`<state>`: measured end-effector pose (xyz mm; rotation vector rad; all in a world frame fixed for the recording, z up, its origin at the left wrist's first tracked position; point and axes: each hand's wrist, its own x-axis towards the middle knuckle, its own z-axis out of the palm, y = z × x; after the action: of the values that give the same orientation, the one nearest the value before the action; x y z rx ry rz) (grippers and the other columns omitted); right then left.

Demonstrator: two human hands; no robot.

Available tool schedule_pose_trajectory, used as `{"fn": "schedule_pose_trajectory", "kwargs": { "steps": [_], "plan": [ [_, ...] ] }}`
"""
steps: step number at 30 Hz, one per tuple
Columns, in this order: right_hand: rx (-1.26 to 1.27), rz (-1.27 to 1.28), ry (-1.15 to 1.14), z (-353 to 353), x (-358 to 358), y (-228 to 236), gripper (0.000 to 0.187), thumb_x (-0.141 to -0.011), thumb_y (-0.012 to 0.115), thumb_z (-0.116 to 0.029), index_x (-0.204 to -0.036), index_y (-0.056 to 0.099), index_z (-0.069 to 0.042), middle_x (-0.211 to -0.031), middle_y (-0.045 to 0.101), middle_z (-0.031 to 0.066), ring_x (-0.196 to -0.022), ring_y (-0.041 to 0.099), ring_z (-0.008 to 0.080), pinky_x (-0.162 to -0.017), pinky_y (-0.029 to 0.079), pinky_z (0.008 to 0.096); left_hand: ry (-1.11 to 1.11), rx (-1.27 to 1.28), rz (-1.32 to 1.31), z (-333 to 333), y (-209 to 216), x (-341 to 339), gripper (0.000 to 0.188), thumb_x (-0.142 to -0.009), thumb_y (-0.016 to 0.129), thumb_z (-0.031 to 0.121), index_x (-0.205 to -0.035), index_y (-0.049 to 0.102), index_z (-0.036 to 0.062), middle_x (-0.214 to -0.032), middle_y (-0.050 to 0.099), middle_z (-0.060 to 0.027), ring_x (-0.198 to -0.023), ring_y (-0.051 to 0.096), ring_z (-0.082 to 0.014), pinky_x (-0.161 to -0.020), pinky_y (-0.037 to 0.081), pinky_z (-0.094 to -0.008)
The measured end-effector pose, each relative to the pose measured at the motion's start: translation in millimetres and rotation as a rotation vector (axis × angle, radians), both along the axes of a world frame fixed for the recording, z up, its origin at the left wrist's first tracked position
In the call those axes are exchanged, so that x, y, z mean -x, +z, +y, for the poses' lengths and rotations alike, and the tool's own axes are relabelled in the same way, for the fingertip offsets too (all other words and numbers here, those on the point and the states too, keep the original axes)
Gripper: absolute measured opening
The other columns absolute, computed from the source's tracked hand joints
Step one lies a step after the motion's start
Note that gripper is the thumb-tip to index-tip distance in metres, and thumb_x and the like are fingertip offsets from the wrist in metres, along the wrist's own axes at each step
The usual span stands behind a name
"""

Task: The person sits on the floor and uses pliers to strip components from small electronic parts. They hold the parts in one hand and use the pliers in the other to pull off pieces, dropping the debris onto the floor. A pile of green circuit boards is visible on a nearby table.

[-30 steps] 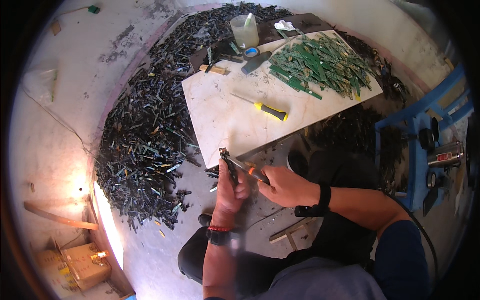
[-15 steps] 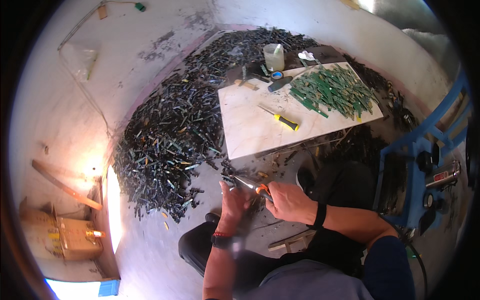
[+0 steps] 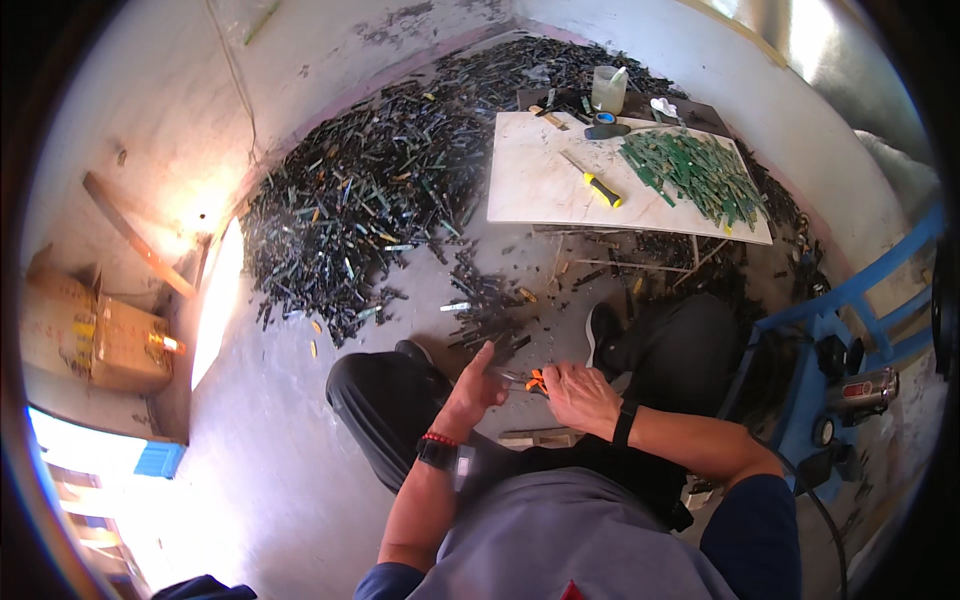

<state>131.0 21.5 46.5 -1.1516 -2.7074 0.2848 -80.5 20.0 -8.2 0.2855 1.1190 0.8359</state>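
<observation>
My right hand (image 3: 582, 398) is closed round the orange-and-black grips of a pair of pliers (image 3: 537, 382), low in front of my body. The metal jaws point left and end beside the fingers of my left hand (image 3: 470, 395). That hand has its thumb raised and its fingers curled; what it pinches, if anything, is hidden. Below both hands' far side, a scatter of dark narrow strips (image 3: 485, 315) lies on the floor. One whitish strip (image 3: 456, 306) stands out among them.
A large heap of dark strips (image 3: 350, 210) covers the floor ahead and left. On a pale board (image 3: 530, 180) lie a yellow-black screwdriver (image 3: 603, 190) and many green strips (image 3: 695, 175); a cloudy cup (image 3: 608, 90) stands behind. A blue chair (image 3: 800, 340) is at right, cardboard boxes (image 3: 130, 345) at left.
The view has shifted, so the board sits higher and further right. Both hands have drawn nearer my body, with the pliers still in my right hand.
</observation>
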Motion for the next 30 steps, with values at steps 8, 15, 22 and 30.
{"fn": "schedule_pose_trajectory", "kwargs": {
  "steps": [8, 15, 22, 30],
  "plan": [
    [0.661, 0.11, -0.061, -8, -1, -5, 0.029, -0.08, 0.056, -0.018, -0.102, 0.049, 0.001, -0.077, 0.055, 0.0142, -0.064, 0.057, 0.0265, -0.053, 0.045, 0.0367, 0.059, -0.043, 0.037, -7, 4, -9, 0.039, -0.092, 0.042, 0.045, -0.089, 0.056, 0.0086, -0.069, 0.056, -0.0066, -0.048, 0.045, -0.0152, -0.043, 0.034, -0.0272],
    [2.177, 0.945, -0.239, -18, -5, -2, 0.017, -0.091, 0.048, -0.022, -0.1, 0.048, -0.009, -0.072, 0.047, 0.0024, -0.055, 0.043, 0.01, -0.043, 0.032, 0.0215, 0.135, -0.149, -0.109, -1, 13, -17, 0.043, -0.091, 0.044, 0.044, -0.082, 0.059, 0.005, -0.062, 0.053, -0.0039, -0.045, 0.042, -0.0122, -0.041, 0.029, -0.0245],
    [1.123, 0.416, -0.123, 6, -9, -1, 0.022, -0.086, 0.049, -0.021, -0.087, 0.052, 0.0, -0.065, 0.054, 0.012, -0.057, 0.053, 0.0259, -0.051, 0.042, 0.0347, 0.223, -0.117, -0.161, 8, 6, -21, 0.044, -0.088, 0.044, 0.056, -0.093, 0.054, 0.0133, -0.072, 0.058, -0.004, -0.046, 0.045, -0.0145, -0.041, 0.033, -0.0262],
    [0.481, -0.044, 0.01, 23, -23, 23, 0.023, -0.081, 0.053, -0.018, -0.087, 0.056, 0.004, -0.071, 0.06, 0.0219, -0.07, 0.061, 0.0368, -0.062, 0.047, 0.0441, 0.033, -0.071, 0.141, 5, -39, -9, 0.06, -0.085, 0.041, 0.066, -0.094, 0.054, 0.0079, -0.065, 0.053, -0.003, -0.046, 0.044, -0.0134, -0.045, 0.034, -0.0248]
  ]
}}
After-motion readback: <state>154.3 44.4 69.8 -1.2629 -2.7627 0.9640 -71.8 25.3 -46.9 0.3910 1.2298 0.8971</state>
